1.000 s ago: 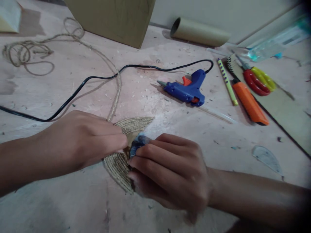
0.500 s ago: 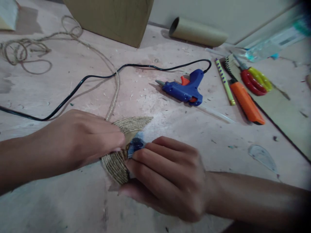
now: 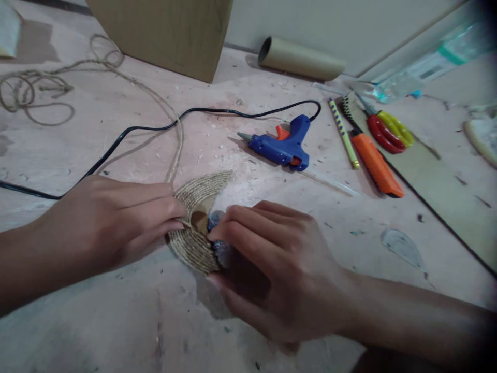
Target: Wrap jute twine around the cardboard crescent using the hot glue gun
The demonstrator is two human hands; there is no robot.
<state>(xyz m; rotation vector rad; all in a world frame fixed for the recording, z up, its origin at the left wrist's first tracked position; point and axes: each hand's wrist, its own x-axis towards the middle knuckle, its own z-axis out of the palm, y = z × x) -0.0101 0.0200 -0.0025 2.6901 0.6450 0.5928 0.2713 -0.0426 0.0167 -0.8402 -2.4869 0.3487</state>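
Note:
A curved cardboard piece, covered with rows of jute twine, is held just above the table. My left hand is closed at its left side, fingertips pinching the jute twine against the inner edge. From the right, my right hand grips the piece, thumb at its lower edge and fingers bent over the top. Bare brown card shows in the inner curve. Beside my right fingertips is a shiny blue patch, partly hidden; I cannot make out what it is.
Beyond the hands lies a blue glue gun with a black cord. To its right are a pencil, an orange cutter, scissors and a plastic bottle. A cardboard tube and cardboard sheet stand behind.
My left fingers have drawn back left from the inner curve, uncovering more of the card. The right hand has shifted its hold and tilted the piece. The whole view has moved slightly.

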